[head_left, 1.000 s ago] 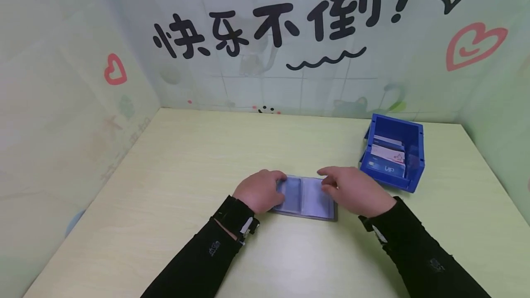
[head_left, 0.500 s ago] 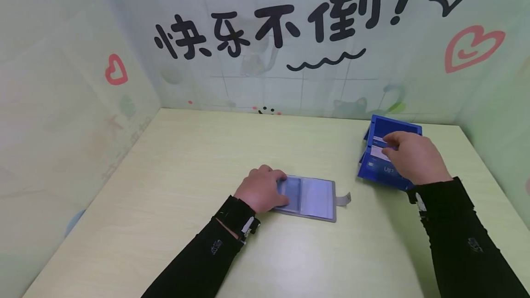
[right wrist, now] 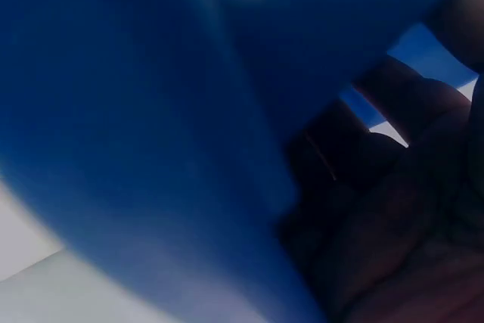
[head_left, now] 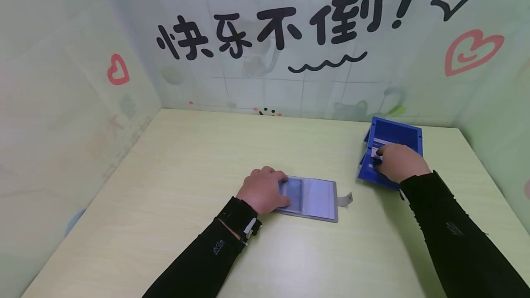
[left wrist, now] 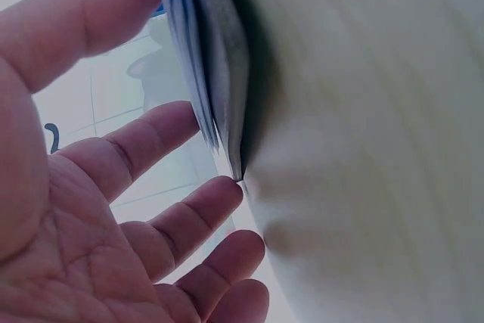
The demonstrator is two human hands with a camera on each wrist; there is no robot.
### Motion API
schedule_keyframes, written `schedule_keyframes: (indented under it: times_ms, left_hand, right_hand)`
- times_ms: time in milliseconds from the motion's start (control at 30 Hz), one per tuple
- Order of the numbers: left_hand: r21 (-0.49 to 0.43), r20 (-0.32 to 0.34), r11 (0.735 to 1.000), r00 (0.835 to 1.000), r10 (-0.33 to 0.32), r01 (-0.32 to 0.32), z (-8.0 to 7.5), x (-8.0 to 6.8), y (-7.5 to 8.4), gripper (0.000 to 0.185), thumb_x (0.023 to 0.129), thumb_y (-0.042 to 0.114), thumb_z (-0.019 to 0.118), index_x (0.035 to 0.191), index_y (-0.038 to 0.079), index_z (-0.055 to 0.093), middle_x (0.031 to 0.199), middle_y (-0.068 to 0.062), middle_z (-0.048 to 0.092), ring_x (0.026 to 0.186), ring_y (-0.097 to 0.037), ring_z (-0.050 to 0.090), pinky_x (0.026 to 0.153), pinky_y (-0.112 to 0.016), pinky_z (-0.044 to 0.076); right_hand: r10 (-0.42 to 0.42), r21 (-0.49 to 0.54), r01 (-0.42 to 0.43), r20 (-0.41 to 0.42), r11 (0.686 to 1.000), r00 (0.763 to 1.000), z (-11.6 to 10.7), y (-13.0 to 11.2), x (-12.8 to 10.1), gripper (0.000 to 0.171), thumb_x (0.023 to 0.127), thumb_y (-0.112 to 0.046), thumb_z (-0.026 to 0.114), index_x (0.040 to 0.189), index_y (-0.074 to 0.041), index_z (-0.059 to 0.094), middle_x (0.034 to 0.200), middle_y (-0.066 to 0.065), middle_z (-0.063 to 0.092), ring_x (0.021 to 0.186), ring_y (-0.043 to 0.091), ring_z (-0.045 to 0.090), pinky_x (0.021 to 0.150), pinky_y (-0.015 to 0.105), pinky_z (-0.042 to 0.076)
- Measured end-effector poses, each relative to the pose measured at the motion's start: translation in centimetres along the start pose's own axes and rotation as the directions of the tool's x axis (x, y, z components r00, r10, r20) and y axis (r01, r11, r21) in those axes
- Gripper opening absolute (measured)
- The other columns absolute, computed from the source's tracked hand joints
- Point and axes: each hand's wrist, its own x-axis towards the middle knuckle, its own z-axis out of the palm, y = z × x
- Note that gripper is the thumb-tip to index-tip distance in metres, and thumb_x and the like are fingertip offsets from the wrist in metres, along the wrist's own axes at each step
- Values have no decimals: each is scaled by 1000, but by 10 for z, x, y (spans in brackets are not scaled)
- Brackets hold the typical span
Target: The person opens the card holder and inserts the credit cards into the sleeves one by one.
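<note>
A card holder [head_left: 319,198] with clear plastic pages lies open on the light wooden table, its grey strap [head_left: 344,199] sticking out to the right. My left hand [head_left: 264,191] rests at its left end, thumb and index finger on the pages. Seen from the left wrist, the thumb [left wrist: 83,17] lies at the page edges and the other fingers reach loosely beside the cover [left wrist: 227,58]. My right hand [head_left: 400,162] reaches into a blue plastic bin [head_left: 395,131], fingertips at the cards [head_left: 377,151]. I cannot tell whether it pinches one. In the right wrist view the bin's wall [right wrist: 151,149] hides the fingertips.
A printed cloth wall [head_left: 265,91] with black lettering and hearts closes off the back of the table [head_left: 198,151]. More cloth hangs at the left and right sides. The bin stands at the back right.
My right hand has moved from the card holder's right side to the blue bin and down into it, uncovering the strap. The left hand has stayed on the holder.
</note>
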Motion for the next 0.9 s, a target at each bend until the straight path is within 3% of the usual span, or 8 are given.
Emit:
schedule_keyframes:
  times_ms: [100,200,333,500,667,900]
  left_hand:
    - [-1,2,1000,1000,0,0,-1,-1,1,58,88,44,83,139,22,68,145,-13,60,124,-40,57,102,-54,49]
    - [-6,5,1000,1000,-3,3,-2,-1,1,58,88,44,83,139,22,68,145,-12,60,124,-40,56,102,-55,49]
    - [-8,7,1000,1000,-8,8,-2,-1,1,58,88,44,82,140,22,68,145,-12,60,126,-40,56,104,-55,48]
    - [-9,5,1000,1000,-6,6,-2,-1,1,58,88,44,83,139,22,68,144,-12,60,125,-40,56,104,-55,48]
    - [-10,1,1000,1000,-8,8,-2,-1,1,58,88,45,83,139,22,69,145,-12,61,125,-40,56,103,-55,48]
    - [-12,2,1000,1000,-10,10,-1,-1,1,58,87,45,83,138,21,69,144,-12,61,124,-39,56,103,-55,48]
  right_hand:
    - [11,-4,-11,14,1000,1000,0,-1,3,30,97,-13,67,115,11,71,110,31,73,95,45,71,93,62,56]
    - [20,0,-20,27,1000,999,0,-1,6,18,96,-11,66,94,6,72,88,20,72,73,31,64,81,56,57]
    - [21,-4,-21,24,1000,999,2,-1,10,18,96,-10,64,82,0,68,77,13,66,68,26,59,75,51,56]
    - [29,1,-29,18,1000,999,4,-2,10,19,97,-11,65,83,0,69,76,13,67,68,26,61,75,53,57]
    - [45,-6,-45,1,999,999,5,-4,8,20,98,-11,64,81,0,68,81,18,70,73,30,66,83,61,57]
    - [81,3,-81,-19,997,997,6,-6,7,16,99,-8,61,102,7,68,95,27,72,77,33,66,87,64,57]
